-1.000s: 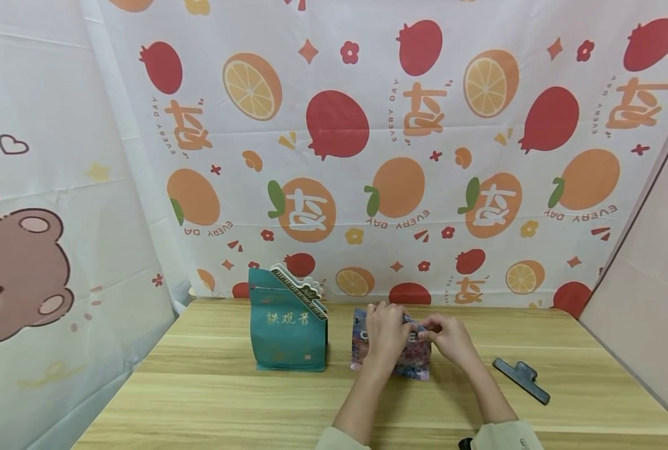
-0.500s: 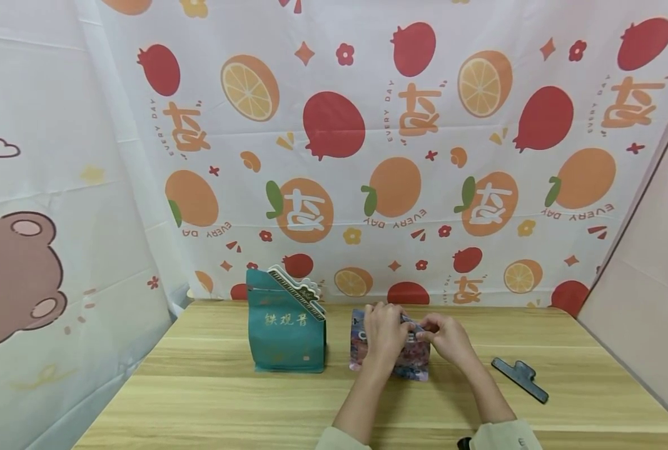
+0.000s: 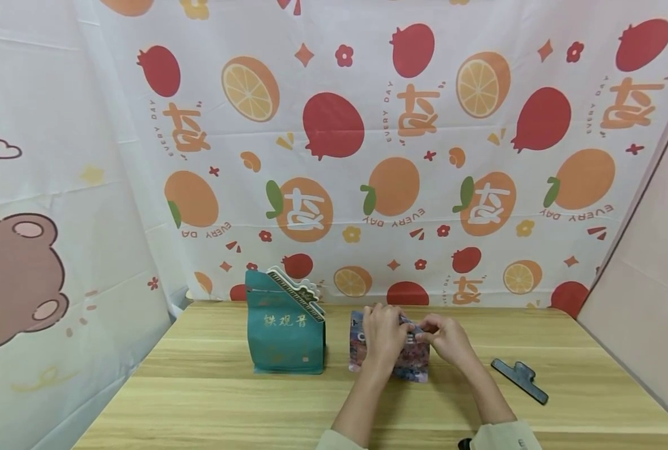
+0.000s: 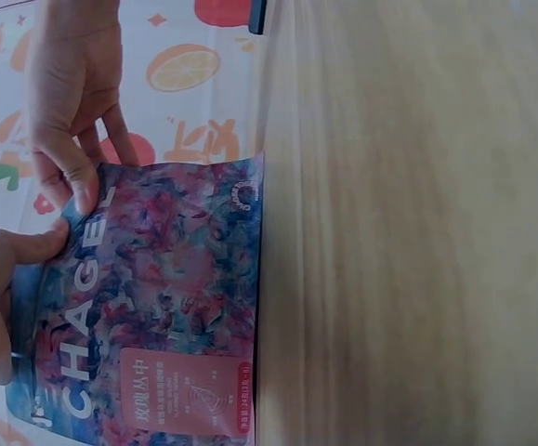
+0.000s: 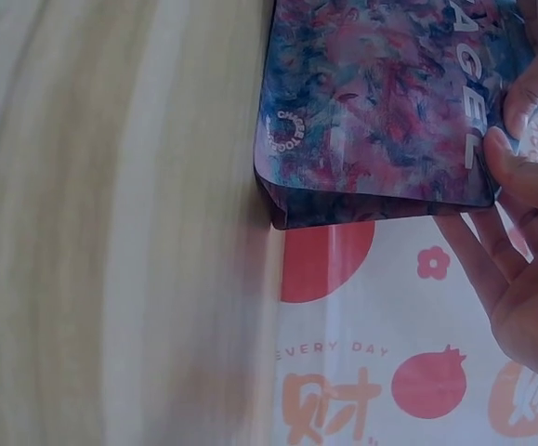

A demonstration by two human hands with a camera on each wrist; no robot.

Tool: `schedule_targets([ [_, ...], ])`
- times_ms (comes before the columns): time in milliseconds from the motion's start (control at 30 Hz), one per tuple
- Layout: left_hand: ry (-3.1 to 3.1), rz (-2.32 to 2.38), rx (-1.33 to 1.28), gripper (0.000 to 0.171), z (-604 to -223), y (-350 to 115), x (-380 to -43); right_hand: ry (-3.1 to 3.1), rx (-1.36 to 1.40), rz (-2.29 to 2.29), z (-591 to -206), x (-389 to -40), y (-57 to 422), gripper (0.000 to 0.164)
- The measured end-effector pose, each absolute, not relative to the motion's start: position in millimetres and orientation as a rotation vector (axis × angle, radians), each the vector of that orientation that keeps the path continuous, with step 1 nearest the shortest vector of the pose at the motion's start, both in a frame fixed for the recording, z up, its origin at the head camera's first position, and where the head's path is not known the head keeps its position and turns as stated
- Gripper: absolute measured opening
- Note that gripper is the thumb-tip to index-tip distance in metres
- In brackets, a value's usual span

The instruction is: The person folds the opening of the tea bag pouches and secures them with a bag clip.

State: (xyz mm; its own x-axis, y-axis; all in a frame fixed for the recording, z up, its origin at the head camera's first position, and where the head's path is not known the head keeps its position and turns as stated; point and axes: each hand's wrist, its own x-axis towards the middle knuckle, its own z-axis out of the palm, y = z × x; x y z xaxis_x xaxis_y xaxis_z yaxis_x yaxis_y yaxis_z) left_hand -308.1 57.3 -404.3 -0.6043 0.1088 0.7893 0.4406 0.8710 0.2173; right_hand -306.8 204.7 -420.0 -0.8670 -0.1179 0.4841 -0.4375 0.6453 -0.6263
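A blue-pink tea pouch (image 3: 415, 361) lettered CHAGEL stands upright on the table. My left hand (image 3: 383, 331) grips its top edge, the thumb in front, as the left wrist view shows near the pouch's top (image 4: 180, 269). At the top right corner, which looks folded down, my right hand (image 3: 448, 337) pinches the pouch between thumb and fingers. The right wrist view has that hand (image 5: 529, 265) with its thumb on the front of the pouch (image 5: 371, 102) and fingers behind. Both thumbs are close together. The left fingers partly cover the lettering in the head view.
Left of the pouch stands a teal tea bag (image 3: 286, 344), its slanted top corner held by a decorated clip (image 3: 297, 292). A dark bar-shaped bag clip (image 3: 520, 379) lies on the wooden table (image 3: 227, 406) to the right. A fruit-print cloth (image 3: 339, 187) hangs behind.
The head view has shifted slightly. Both hands keep their hold on the pouch, with hardly any visible movement.
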Motion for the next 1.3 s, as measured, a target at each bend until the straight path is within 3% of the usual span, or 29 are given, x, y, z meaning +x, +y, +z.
schedule_targets([
  [333, -2.247, -0.478, -0.407, 0.019, -402, 55, -308, -2.529, 0.590, 1.121, -420, -308, 213, 0.008],
  [600, -2.280, -0.470, -0.391, 0.021, -402, 56, -308, -2.577, 0.702, 1.275, -420, -308, 229, 0.019],
  [1067, -2.293, -0.472, -0.418, 0.021, -401, 54, -307, -2.511, 0.369, 1.288, -424, -310, 217, 0.008],
  [1300, -2.335, -0.464, -0.470, 0.021, -400, 51, -307, -2.464, 0.328, 1.302, -424, -308, 216, 0.007],
])
